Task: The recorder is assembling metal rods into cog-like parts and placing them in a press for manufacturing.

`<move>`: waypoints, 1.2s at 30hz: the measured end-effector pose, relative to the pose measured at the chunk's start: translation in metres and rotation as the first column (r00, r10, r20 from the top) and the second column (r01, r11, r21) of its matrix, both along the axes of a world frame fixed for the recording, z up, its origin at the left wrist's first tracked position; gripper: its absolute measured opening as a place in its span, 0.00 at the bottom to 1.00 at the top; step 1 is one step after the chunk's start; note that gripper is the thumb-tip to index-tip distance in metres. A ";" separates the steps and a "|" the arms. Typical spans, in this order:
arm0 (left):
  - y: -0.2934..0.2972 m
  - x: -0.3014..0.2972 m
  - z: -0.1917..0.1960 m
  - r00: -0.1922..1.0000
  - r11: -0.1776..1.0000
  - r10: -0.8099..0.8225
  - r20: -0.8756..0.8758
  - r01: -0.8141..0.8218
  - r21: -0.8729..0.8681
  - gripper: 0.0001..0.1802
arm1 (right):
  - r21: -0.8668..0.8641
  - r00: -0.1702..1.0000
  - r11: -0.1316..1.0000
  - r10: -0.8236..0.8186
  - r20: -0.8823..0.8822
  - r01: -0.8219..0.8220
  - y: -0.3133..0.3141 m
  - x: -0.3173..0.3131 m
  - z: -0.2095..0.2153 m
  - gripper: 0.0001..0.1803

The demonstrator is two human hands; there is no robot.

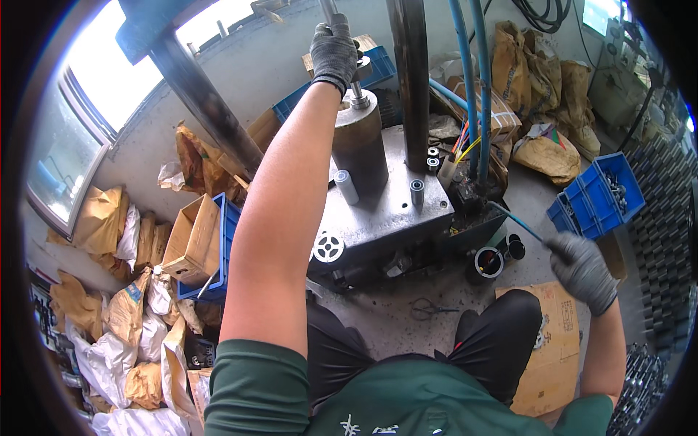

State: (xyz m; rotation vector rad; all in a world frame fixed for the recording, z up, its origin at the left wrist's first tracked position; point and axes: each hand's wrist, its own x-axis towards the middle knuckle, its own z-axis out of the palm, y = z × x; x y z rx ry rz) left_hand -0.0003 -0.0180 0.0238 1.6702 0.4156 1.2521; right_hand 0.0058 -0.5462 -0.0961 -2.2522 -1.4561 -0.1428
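My left hand point(334, 54), in a grey glove, reaches up and curls around a round metal part point(361, 70) below a shiny ram rod point(328, 9); the fingers partly hide what they grip. Under it, a metal pin point(356, 96) stands on top of a thick steel cylinder point(358, 145) on the press bed point(392, 211). Out to the right, my gloved right hand point(584, 272) is closed around the end of a blue lever point(518, 221). Two short metal sleeves stand on the bed, a light one point(346, 187) and a darker one point(416, 192).
Dark press columns point(409, 87) and blue hoses point(472, 80) rise beyond the bed. Blue bins point(600, 195) with metal parts stand at right. Dark cups point(488, 263) and scissors point(430, 309) lie on the floor. Sacks point(123, 312) and a cardboard box point(193, 240) fill the left.
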 end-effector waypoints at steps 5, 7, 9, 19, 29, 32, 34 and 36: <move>0.000 -0.002 -0.002 0.999 1.000 -0.009 0.035 0.010 -0.022 0.28 | 0.494 0.916 0.869 -0.178 0.360 -0.026 0.075 0.046 0.053 0.08; -0.002 -0.004 -0.001 1.000 0.995 -0.005 -0.011 0.004 -0.099 0.27 | 0.504 0.888 0.863 -0.195 0.416 -0.047 0.093 0.075 0.066 0.08; -0.003 0.005 -0.001 1.000 0.999 -0.014 -0.001 0.014 -0.052 0.26 | 0.570 0.892 0.821 -0.242 0.381 -0.021 0.095 0.099 0.071 0.10; 0.003 -0.001 -0.001 1.000 1.000 -0.010 0.009 0.010 -0.019 0.27 | 0.261 0.983 0.965 -0.077 0.165 0.032 0.032 0.035 0.025 0.26; 0.004 0.003 -0.003 0.997 0.996 -0.056 0.056 0.060 -0.073 0.25 | -0.339 0.977 0.939 -0.012 -0.211 -0.062 -0.017 -0.016 -0.012 0.14; 0.006 0.004 -0.004 0.998 0.997 -0.052 0.044 0.054 -0.049 0.28 | -0.213 0.973 0.977 -0.036 -0.228 -0.014 -0.011 -0.013 -0.009 0.14; 0.006 0.004 -0.005 0.999 0.999 -0.040 0.031 0.041 -0.035 0.30 | -0.160 0.969 0.986 -0.079 -0.233 0.042 -0.007 -0.014 -0.005 0.14; 0.005 0.005 -0.004 0.998 0.997 -0.039 0.039 0.042 -0.066 0.30 | -0.243 0.986 0.969 -0.002 -0.170 -0.039 -0.016 -0.010 -0.010 0.14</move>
